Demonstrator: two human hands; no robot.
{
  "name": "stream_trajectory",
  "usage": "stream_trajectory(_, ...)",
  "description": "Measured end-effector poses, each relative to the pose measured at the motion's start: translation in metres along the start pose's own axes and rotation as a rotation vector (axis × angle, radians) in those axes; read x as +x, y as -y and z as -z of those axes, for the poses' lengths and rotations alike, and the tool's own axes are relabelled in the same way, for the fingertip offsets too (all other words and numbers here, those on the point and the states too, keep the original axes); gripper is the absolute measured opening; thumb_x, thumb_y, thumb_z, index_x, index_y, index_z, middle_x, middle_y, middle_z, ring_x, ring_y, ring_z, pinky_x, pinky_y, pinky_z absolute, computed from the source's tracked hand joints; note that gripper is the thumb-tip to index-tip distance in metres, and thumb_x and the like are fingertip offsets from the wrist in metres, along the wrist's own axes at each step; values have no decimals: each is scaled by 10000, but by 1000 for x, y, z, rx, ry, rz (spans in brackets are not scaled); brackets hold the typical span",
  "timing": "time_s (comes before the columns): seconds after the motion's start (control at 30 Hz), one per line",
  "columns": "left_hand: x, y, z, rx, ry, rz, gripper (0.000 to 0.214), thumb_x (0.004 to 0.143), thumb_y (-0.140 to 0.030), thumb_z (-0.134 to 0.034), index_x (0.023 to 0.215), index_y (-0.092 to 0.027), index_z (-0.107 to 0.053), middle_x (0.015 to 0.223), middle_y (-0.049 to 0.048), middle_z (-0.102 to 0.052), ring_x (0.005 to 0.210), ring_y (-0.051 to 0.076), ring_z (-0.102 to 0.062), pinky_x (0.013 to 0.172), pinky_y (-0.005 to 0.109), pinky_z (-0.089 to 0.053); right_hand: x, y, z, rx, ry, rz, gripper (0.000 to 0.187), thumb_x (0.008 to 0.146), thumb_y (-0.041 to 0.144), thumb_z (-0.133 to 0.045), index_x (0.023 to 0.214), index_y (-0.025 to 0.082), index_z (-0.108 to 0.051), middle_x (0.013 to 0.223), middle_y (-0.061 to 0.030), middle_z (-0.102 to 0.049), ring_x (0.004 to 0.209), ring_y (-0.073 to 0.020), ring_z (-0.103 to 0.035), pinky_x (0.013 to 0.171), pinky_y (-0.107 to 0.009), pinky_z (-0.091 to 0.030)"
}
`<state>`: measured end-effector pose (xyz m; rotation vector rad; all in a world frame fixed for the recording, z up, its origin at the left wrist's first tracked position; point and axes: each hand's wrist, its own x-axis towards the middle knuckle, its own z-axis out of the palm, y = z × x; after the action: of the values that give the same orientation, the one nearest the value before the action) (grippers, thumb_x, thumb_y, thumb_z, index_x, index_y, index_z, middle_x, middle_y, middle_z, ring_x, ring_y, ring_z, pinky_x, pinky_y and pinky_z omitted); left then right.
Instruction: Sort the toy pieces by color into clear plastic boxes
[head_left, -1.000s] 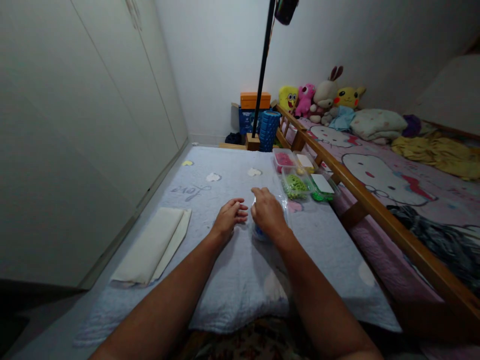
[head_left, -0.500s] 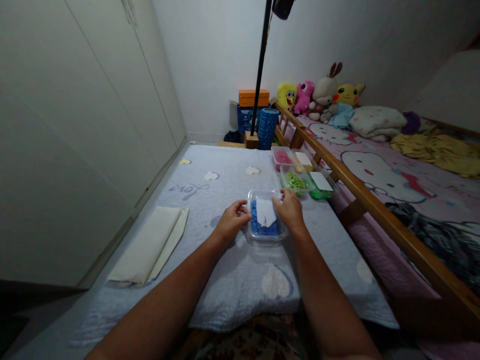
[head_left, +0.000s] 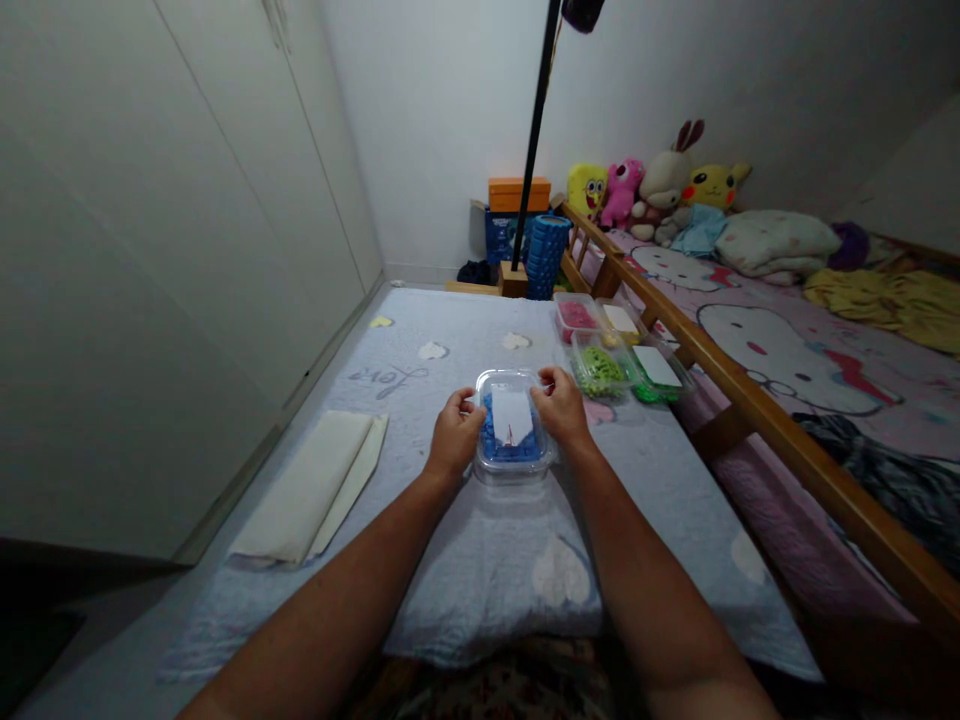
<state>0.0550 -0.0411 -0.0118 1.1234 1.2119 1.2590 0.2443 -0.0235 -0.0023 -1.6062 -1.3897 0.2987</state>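
Observation:
A clear plastic container (head_left: 514,462) with blue pieces inside stands on the cloth-covered table in front of me. A white paper card (head_left: 512,415) shows at its top; whether it lies on or under the lid I cannot tell. My left hand (head_left: 456,432) grips the container's left rim, thumb and fingers curled at the edge. On the opposite side, my right hand (head_left: 561,405) holds the upper right rim between thumb and fingers. The container looks level, and its lid appears to be on.
Behind on the right stand containers of pink pieces (head_left: 577,316), light green pieces (head_left: 600,368), yellow pieces (head_left: 621,325) and darker green pieces (head_left: 657,375). A folded cream sheet (head_left: 307,490) lies at the left. A wooden bed rail (head_left: 697,345) runs along the table's right side.
My left hand has closed in on the container's left rim. Container and both hands sit slightly farther left and up in view; the camera has turned a little too.

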Motion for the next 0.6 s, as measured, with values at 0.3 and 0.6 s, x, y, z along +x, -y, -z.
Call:
stream_trajectory(0.3, 1, 5, 0, 41, -36, -25, 444, 747, -325, -701, 1152, -155, -640, 809, -24, -574, 632, 119, -548, 593, 237, -436, 0, 1, 5, 223, 51, -134, 512, 704, 385, -648, 1161, 155, -672, 932, -42, -674, 683, -162, -561, 737, -330, -493)
stream_trajectory(0.6, 3, 3, 1, -13, -42, 23, 464, 721, -320, -728, 1146, -151, -653, 761, -34, -566, 635, 123, -553, 594, 231, -424, -2, 0, 11, 534, 137, -291, 450, 716, 335, -598, 1132, 182, -677, 940, -49, -774, 760, -181, -627, 731, -306, -496)
